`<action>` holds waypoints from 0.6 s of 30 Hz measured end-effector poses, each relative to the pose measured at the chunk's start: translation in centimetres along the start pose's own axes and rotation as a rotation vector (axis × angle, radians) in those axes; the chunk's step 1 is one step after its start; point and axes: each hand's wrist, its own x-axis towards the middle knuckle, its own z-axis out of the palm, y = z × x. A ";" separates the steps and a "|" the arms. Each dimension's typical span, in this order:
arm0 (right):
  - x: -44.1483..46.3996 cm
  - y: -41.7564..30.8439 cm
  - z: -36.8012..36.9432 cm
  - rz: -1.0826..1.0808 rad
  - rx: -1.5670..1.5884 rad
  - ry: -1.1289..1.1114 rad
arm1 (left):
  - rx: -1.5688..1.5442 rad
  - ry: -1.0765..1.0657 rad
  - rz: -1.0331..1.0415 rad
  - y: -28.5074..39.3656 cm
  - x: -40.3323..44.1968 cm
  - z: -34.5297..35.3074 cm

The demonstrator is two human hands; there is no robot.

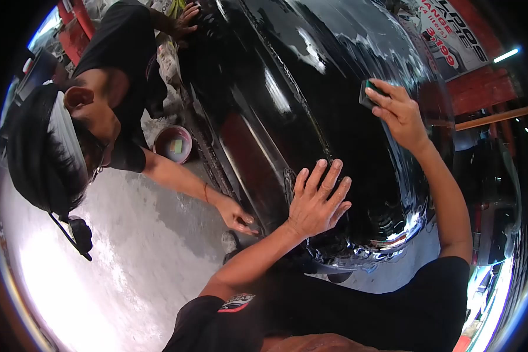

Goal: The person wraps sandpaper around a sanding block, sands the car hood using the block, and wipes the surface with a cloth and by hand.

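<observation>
Two bare hands at work on a black car body (358, 146), which fills the middle of my view, directly before me. Surface dark, glossy and wet, with pale streaks of reflected light and a long seam running down it; shine broken into ripples at the near rounded end.

My left hand (321, 198) lies on the panel beside the seam, fingers spread wide. My right hand (400, 111) pinches a small dark block (368, 94), some green on it, against the panel near its right edge.

Writing: a banner (452, 35) beyond the right side reads "(4 liters)" and "3,199" in red; the other words are partly cut off. Sleeve patch (237, 303) too small to read.

Edges: a red beam (481, 91) stands near the right side. Left, pale floor (129, 234) opens out, with a basin (173, 145) close to the body. A co-worker (108, 105) leans in there, one hand (237, 216) low by the car's side, well apart from my right.
</observation>
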 end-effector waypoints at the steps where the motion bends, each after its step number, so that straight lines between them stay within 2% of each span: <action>1: -0.2 0.1 0.3 0.006 0.010 0.015 | 0.000 0.004 -0.002 0.0 -0.1 0.1; 3: 1.8 1.6 1.5 -0.017 -0.066 0.071 | 0.004 0.014 -0.010 0.0 -0.3 0.5; 6: 13.1 7.4 4.6 -0.079 -0.171 0.110 | 0.022 0.033 -0.024 0.1 0.0 0.2; 8: 18.4 8.8 6.7 0.003 -0.105 0.242 | 0.028 0.035 -0.045 0.3 0.0 0.3; 11: 15.2 5.5 4.7 0.011 -0.087 0.170 | 0.042 0.050 -0.052 0.6 0.1 0.0; 12: 11.8 4.2 4.0 -0.070 -0.121 0.204 | 0.041 0.056 -0.042 0.6 0.1 0.0; 13: 8.1 3.7 3.2 -0.076 -0.145 0.068 | 0.038 0.063 -0.035 0.6 -0.1 0.1; 14: 3.2 1.6 2.0 -0.059 -0.182 0.082 | 0.032 0.048 -0.027 0.6 -0.3 0.2; 16: -4.4 -0.6 0.1 0.003 0.001 0.038 | 0.034 0.026 -0.015 0.4 -0.3 0.2; 18: -6.1 -1.3 -0.9 0.037 0.025 0.007 | 0.039 0.024 -0.015 0.4 -0.1 0.1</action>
